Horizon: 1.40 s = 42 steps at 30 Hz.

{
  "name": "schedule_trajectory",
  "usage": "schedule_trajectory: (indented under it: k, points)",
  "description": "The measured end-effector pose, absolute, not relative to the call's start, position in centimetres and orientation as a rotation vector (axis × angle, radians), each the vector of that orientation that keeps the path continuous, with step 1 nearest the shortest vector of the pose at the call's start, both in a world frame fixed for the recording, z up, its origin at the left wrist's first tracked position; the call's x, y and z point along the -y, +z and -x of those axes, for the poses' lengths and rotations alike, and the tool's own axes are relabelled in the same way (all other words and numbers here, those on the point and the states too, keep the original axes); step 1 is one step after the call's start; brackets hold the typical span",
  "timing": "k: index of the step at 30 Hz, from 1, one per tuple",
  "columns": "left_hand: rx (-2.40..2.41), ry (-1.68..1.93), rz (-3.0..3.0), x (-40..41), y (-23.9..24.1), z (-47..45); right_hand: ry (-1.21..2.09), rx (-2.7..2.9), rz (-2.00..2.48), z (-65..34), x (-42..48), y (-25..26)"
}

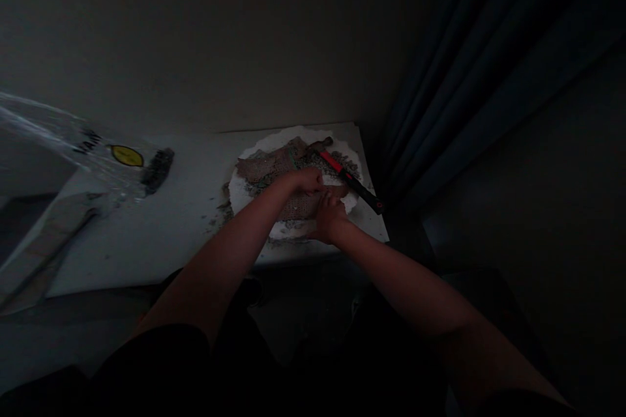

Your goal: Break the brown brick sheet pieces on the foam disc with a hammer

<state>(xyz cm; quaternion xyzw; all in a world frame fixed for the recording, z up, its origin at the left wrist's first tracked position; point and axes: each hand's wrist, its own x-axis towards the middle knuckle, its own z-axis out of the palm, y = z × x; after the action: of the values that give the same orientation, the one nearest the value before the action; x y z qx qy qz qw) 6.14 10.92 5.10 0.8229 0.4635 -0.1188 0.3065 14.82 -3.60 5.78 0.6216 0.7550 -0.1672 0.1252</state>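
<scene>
On a white scalloped mat [236, 190] lie brown, woven-looking pieces, one behind my hands [261, 165] and one beneath them [298, 207]. My left hand [309, 179] is closed over the nearer piece; whatever its fingers hold is hidden. Against the right part of that same piece, my right hand [331, 214] rests with its fingers spread and the thumb apart. Behind the right hand a hammer [349, 177] with a red and black handle lies across the mat, its head at the back. Small grey fragments [346, 161] are scattered around it.
A clear plastic bag [110, 159] with a yellow label and dark contents stands left on the white table [161, 234]. A long dark object [53, 260] lies by the table's left end. Dark curtains [454, 78] hang at right, with a wall behind. The light is dim.
</scene>
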Motion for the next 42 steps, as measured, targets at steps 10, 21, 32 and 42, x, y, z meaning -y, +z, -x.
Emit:
schedule_trajectory:
  k: [10,21,32,42]
  points:
    - [-1.140,-0.307,-2.176,-11.5,4.9,-5.8,-0.410,-2.189,-1.795,-14.7,3.4,5.3]
    - [-1.143,-0.311,-2.032,-12.3,4.3,-5.7,-0.433,-2.192,-1.807,-14.7,3.2,4.9]
    - [-1.116,-0.333,-1.920,-11.5,5.6,-5.6,-0.464,-2.181,-1.774,-14.9,3.3,5.9]
    - [-1.184,-0.334,-2.569,-9.3,7.2,-7.2,-0.556,-2.219,-1.855,-15.1,3.4,5.6]
